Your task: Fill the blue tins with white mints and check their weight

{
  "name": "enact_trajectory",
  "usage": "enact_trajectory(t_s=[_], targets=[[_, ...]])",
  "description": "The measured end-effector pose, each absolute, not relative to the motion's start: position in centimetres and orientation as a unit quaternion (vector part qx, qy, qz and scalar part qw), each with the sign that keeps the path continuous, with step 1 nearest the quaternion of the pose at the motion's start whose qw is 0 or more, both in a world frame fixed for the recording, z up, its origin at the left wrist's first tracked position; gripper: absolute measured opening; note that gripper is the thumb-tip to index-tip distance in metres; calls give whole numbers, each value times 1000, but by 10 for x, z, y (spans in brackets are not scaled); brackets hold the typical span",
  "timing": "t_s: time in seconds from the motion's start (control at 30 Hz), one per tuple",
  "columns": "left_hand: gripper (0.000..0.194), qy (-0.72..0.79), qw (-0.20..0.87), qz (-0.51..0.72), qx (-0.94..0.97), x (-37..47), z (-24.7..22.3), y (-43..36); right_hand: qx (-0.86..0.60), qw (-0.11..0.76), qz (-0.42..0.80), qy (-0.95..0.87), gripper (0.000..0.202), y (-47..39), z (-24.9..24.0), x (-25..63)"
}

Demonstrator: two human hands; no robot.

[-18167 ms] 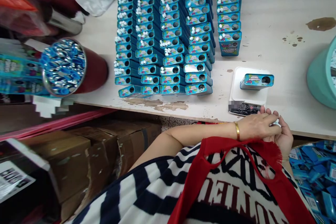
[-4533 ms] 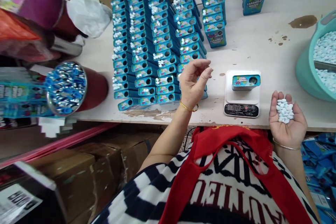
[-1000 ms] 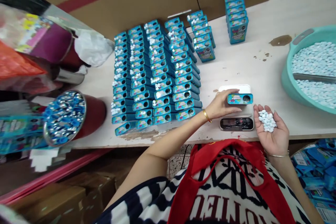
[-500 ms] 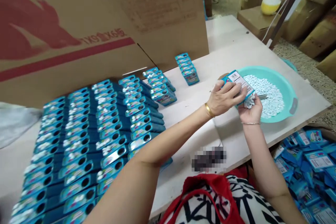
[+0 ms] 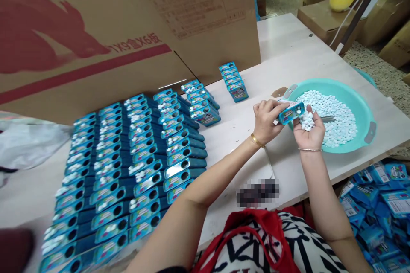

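My left hand (image 5: 266, 123) grips a small blue printed carton (image 5: 291, 113), tilted over my other palm with its opening towards it. White candies show at that opening. Palm up and cupped, my right hand (image 5: 310, 138) carries a heap of small white candies (image 5: 308, 122). Both hands are at the near left rim of a turquoise basin (image 5: 365, 111), which holds many more of these candies. A metal piece, like a scoop or spoon handle (image 5: 328, 119), lies among them, partly hidden by my right fingers.
Rows of blue cartons (image 5: 110, 166), many with candies on top, cover the table's left side. A shorter row (image 5: 233, 81) stands near the large cardboard box (image 5: 205, 21). Loose blue cartons (image 5: 378, 209) lie below the table's right edge. A yellow bowl (image 5: 342, 0) sits behind.
The carton has turned from showing its broad barcode face to showing its narrow end. My right palm has opened up more, with the candies in plain sight. The view has shifted slightly left.
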State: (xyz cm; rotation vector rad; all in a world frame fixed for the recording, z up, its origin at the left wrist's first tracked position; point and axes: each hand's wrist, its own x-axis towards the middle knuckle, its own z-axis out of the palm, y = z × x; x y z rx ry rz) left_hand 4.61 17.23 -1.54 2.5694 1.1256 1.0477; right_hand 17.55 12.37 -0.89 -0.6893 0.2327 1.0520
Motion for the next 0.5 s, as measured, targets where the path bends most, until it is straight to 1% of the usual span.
enact_trajectory(t_s=[0.13, 0.23, 0.37, 0.5], targets=[[36, 403, 206, 366, 813, -4, -20, 145, -299, 779, 546, 70, 27, 102, -3, 159], [39, 408, 272, 365, 792, -53, -36, 118, -294, 758, 579, 56, 26, 79, -6, 143], [42, 422, 305, 389, 760, -97, -64, 81, -327, 727, 599, 73, 22, 47, -17, 123], [44, 435, 302, 401, 748, -104, -86, 60, -351, 703, 612, 89, 21, 27, -25, 112]])
